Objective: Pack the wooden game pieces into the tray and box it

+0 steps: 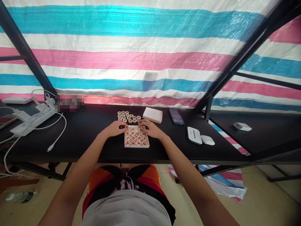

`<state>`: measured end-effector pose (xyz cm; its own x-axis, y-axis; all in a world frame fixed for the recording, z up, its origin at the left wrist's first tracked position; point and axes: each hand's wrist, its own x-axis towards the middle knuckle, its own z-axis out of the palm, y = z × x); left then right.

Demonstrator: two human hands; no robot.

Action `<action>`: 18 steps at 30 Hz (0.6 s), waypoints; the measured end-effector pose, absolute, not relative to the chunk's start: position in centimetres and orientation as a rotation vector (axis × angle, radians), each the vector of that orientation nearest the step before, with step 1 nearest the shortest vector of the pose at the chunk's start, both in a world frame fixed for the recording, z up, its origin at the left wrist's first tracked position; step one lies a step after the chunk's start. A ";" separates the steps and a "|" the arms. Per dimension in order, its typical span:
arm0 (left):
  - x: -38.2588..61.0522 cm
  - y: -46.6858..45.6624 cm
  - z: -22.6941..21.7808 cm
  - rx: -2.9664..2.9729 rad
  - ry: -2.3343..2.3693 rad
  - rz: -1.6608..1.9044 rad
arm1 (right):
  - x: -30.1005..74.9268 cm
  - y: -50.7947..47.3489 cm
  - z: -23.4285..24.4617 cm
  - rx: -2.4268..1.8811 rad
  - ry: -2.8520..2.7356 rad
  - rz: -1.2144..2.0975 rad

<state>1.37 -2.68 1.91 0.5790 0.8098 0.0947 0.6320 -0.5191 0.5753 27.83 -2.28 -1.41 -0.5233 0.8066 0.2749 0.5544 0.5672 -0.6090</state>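
Observation:
A shallow white box (136, 146) on the black desk holds rows of round Chinese chess pieces (133, 138) with red characters. At its far left corner my left hand (117, 128) is closed, thumb and fingertips pinching at a piece that they mostly cover. My right hand (151, 129) bends over the far right part of the box, its fingers closed about a red-marked chess piece (140, 129). Just beyond the box lies a loose cluster of chess pieces with dark characters (127, 116).
Behind my right hand sits a box lid (152, 115). Further right are a blurred dark item (176, 116), a white device (194, 135) and a white rounded case (208, 140). A power strip (33, 121) with white cables lies left. Metal frame bars (209, 106) rise at the right.

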 end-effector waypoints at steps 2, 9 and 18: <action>1.4 -2.6 1.9 2.332 1.150 0.478 | 27.8 -2.3 -1.4 -1.074 -2.262 0.609; 1.3 -2.6 1.8 2.320 1.158 0.485 | 28.0 -2.2 -1.6 -1.075 -2.304 0.673; 1.2 -2.4 1.5 2.314 1.153 0.493 | 28.0 -2.2 -1.6 -1.106 -2.314 0.696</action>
